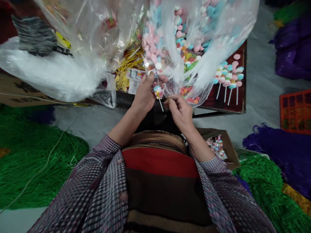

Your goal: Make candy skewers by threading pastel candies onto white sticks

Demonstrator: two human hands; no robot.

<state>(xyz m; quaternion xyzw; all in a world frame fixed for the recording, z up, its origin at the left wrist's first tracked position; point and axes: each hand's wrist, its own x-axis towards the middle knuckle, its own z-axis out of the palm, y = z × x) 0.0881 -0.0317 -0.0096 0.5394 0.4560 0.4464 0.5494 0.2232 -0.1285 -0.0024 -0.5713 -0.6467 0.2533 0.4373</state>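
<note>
A marshmallow lollipop (158,92) in a clear wrapper, its white stick pointing down towards me, is held by my left hand (143,95) at the table's front edge. My right hand (181,111) is just right of the stick, thumb and fingers pinched together. Whatever is between those fingertips is too small to make out. Beyond my left hand lie gold twist ties (130,63) and small printed labels (135,74). Unwrapped marshmallow skewers (228,76) on white sticks rest at the table's right end.
Large clear bags of pastel marshmallows (152,45) and a bag of gummy rings (191,95) crowd the dark table (239,105). A cardboard box (232,153) of wrapped sweets sits below right. Green netting (36,161) and an orange crate (295,111) flank me.
</note>
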